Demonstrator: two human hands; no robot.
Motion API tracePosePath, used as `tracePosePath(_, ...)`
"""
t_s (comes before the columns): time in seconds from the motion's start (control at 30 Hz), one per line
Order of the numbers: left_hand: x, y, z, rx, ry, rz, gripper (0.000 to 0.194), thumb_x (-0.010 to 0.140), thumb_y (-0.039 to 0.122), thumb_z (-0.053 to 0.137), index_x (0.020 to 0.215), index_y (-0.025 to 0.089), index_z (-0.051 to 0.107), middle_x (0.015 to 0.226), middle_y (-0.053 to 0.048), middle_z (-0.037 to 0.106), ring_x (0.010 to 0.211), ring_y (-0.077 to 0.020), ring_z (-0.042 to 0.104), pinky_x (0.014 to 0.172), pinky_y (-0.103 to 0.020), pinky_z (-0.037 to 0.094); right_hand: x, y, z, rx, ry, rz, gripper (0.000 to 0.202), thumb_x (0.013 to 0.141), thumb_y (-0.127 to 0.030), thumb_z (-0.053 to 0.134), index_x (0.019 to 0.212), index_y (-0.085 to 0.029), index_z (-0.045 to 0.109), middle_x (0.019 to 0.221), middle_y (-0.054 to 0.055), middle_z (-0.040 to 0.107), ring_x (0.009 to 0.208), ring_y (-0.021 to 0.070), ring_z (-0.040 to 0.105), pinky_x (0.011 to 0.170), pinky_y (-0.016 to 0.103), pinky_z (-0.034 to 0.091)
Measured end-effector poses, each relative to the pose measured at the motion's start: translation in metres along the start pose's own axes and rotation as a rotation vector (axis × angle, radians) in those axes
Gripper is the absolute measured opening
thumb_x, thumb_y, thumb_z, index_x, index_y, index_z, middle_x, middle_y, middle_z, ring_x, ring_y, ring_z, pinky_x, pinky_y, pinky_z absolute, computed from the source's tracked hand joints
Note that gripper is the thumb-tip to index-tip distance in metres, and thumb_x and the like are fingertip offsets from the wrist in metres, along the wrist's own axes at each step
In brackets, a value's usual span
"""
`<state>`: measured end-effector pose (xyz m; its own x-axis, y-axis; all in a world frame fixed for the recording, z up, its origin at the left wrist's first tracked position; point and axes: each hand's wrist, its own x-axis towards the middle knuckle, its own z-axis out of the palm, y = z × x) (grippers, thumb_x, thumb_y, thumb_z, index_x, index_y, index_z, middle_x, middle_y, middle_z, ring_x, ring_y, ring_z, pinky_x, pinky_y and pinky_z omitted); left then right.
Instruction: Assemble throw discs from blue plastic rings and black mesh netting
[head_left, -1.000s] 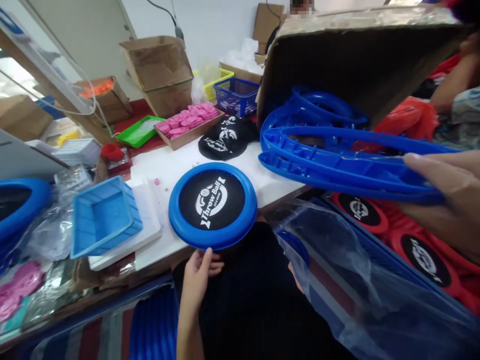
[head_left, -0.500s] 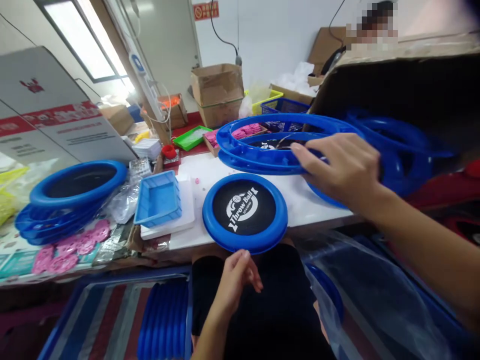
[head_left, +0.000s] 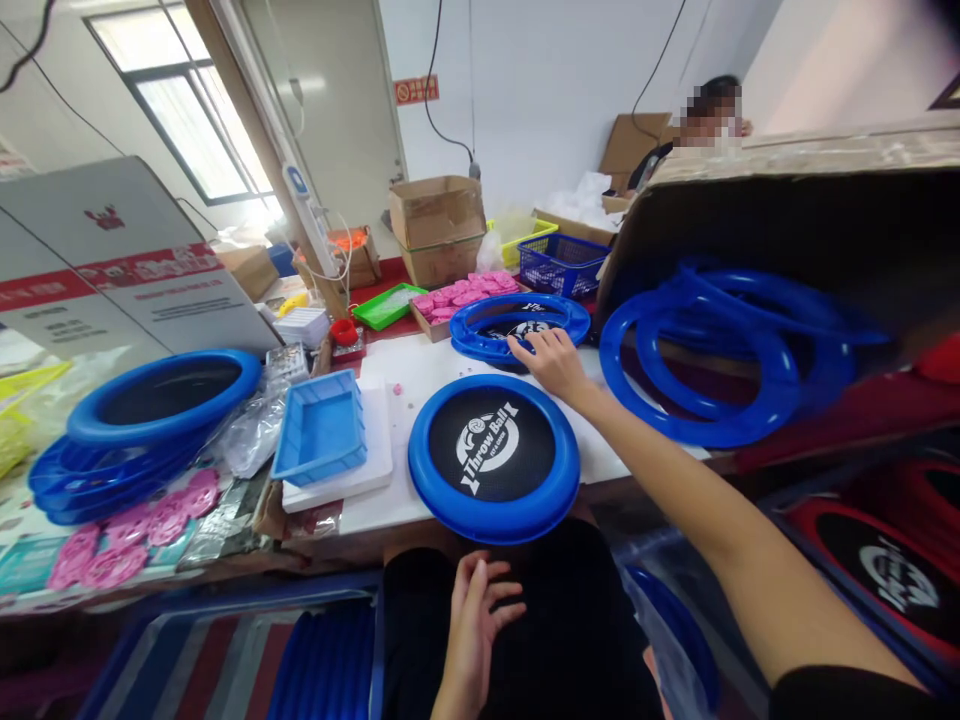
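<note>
A blue-rimmed throw-ball disc (head_left: 491, 455) with black mesh and white print lies at the table's front edge. Below its near edge, over my lap, my left hand (head_left: 480, 620) is open, fingers apart and holding nothing. Farther back, my right hand (head_left: 555, 362) closes on the near side of a blue plastic ring (head_left: 469, 335). That ring rests over another printed mesh disc (head_left: 517, 328), which shows through its opening. My fingertips partly cover the ring's rim and the print.
More blue rings (head_left: 705, 400) lean out of a cardboard box (head_left: 787, 200) on the right. Left stand a light-blue tray (head_left: 322, 430), stacked blue rings with a disc (head_left: 169, 395), and pink pieces (head_left: 169, 520). Red discs (head_left: 892, 570) lie lower right. A person (head_left: 705, 120) is behind the box.
My right hand has carried the blue ring away from me and lowered it onto the disc at the back. My left hand has drawn slightly down from the front disc, its fingers spreading.
</note>
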<state>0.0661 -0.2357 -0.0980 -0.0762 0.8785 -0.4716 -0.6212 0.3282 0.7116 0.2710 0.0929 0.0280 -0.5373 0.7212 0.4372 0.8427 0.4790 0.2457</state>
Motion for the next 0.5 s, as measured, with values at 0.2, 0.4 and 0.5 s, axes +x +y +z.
tracePosePath(0.2,0.016,0.019,0.027,-0.095,-0.027,0.098,0.065,0.08,0.062,0.09,0.123,0.021,0.065,0.12,-0.011,0.077,0.11,-0.0294,0.077,0.096,-0.045,0.063,-0.023,0.009,0.017,0.041,-0.039,-0.042,0.067,0.094,-0.009,0.051,0.161,-0.013,0.052,0.136,0.021,0.063,0.121,0.0342,0.047,0.116,0.047,0.028)
tracePosePath(0.4,0.02,0.028,0.059,-0.175,0.026,0.116,0.066,0.078,0.047,0.096,0.131,0.022,0.065,0.132,-0.011,0.075,0.114,-0.0295,0.077,0.099,-0.051,0.066,-0.023,0.019,0.028,0.032,-0.051,0.053,0.074,0.089,-0.008,0.053,0.163,-0.01,0.047,0.138,0.023,0.062,0.127,0.0356,0.045,0.121,0.053,0.021)
tracePosePath(0.5,0.019,0.028,0.063,-0.178,0.067,0.124,0.059,0.078,0.038,0.095,0.127,0.021,0.066,0.129,-0.01,0.076,0.113,-0.0281,0.076,0.097,-0.049,0.067,-0.025,0.021,0.031,0.03,-0.053,0.092,0.072,0.091,-0.008,0.05,0.162,-0.009,0.047,0.14,0.024,0.062,0.131,0.0365,0.043,0.124,0.057,0.018)
